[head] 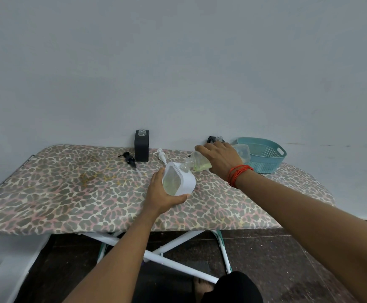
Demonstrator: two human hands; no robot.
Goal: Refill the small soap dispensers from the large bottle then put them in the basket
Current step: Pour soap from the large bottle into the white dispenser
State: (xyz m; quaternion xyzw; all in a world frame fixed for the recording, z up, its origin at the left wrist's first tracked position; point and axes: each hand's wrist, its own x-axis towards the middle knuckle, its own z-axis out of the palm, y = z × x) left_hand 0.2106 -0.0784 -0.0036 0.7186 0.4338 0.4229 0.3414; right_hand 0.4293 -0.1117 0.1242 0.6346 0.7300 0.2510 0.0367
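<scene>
Both hands (218, 159) pour mid-board (basket (263, 155) near right edge).

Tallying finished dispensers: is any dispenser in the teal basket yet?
No, the teal basket holds nothing visible, while the white dispenser is in the left hand.

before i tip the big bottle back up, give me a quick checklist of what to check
1. Big bottle mouth meets the white dispenser opening: ok.
2. Left hand steadies the dispenser: ok, grip around its lower side.
3. Right hand grip on the bottle: ok.
4. Dispenser fill level: cannot tell, greenish soap shows inside.
5. White pump within reach: ok, lying on the table.
6. Basket free to take dispensers: ok, looks empty.
</scene>
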